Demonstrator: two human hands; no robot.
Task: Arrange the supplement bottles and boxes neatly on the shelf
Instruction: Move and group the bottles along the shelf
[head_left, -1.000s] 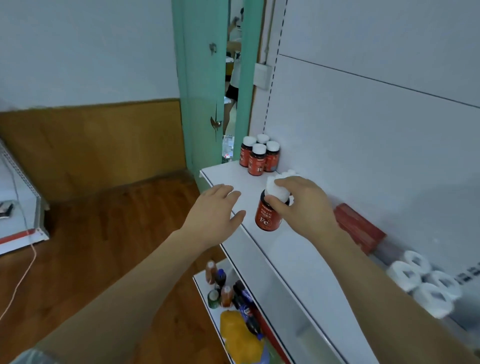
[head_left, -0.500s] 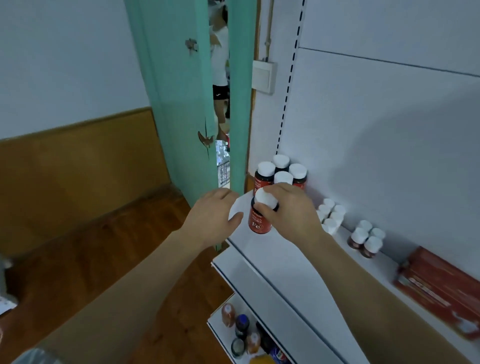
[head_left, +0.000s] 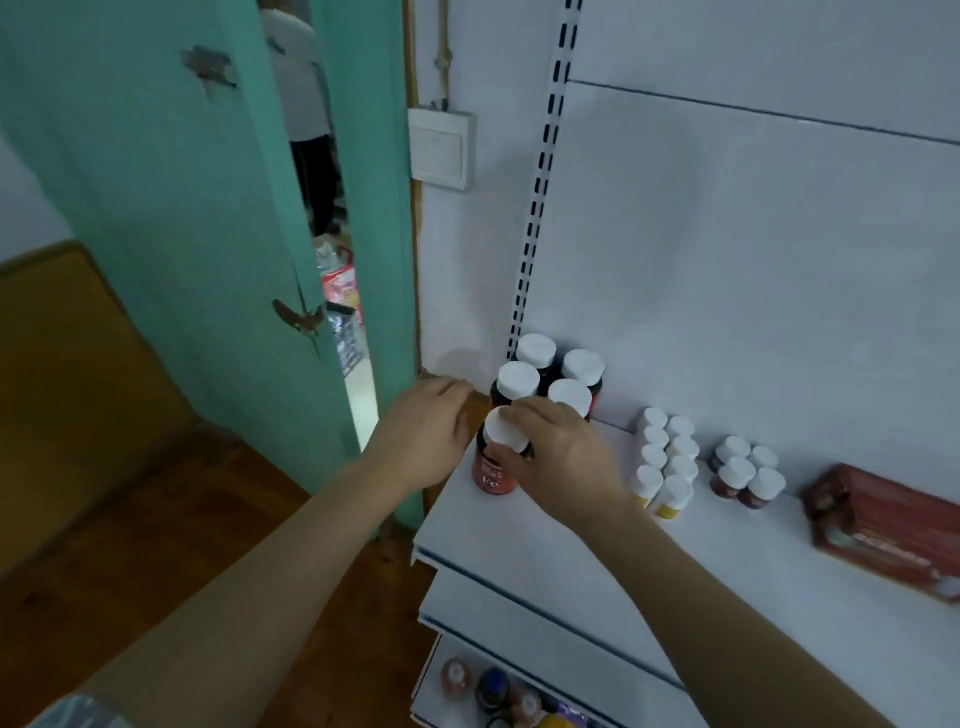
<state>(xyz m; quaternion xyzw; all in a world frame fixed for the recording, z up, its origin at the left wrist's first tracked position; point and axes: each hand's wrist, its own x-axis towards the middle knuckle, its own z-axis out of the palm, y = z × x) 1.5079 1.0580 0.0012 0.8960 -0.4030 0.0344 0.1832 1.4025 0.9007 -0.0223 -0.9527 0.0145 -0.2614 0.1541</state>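
Carried further left along the shelf (head_left: 519, 551) since 0.5 s ago: red bottle (head_left: 493, 470) now down at the left end, just in front of the cluster of 4 white-capped red bottles (head_left: 545, 376). Right hand (head_left: 563, 457) grip closed round the white cap from above, fingers curled on it; left hand (head_left: 423, 434) just beside the bottle, fingers relaxed, holding nothing. Probably near release, extending the cluster into a second row; white bottles (head_left: 665, 462), small dark bottles (head_left: 743, 470) and red box (head_left: 883, 525) lined up to the right.

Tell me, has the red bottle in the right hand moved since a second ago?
Yes. The red bottle has travelled along the shelf toward the four-bottle cluster, now just before it.
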